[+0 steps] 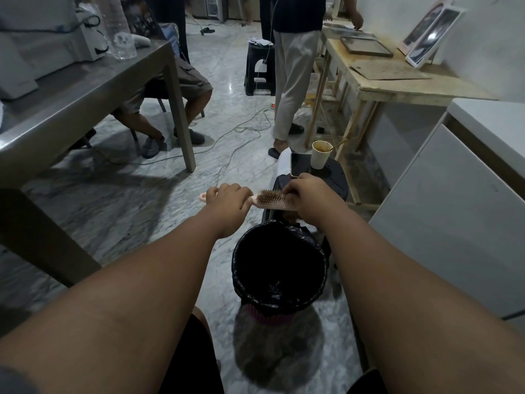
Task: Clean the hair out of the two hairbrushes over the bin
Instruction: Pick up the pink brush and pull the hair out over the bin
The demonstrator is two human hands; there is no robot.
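Observation:
A pink hairbrush (271,201) with brownish hair caught in its bristles is held level, a little beyond the far rim of the bin. My left hand (227,199) is closed around its handle, whose looped end sticks out to the left. My right hand (308,194) pinches at the bristles on the brush's right end. The bin (279,265), lined with a black bag, stands on the floor between my arms; its inside is dark. A second hairbrush does not show in this view.
A black stool (333,177) behind the bin carries a paper cup (320,155) and a dark flat object. A grey table (85,89) is at left, a wooden table (397,81) and white cabinet (468,194) at right. One person sits, another stands; cables cross the marble floor.

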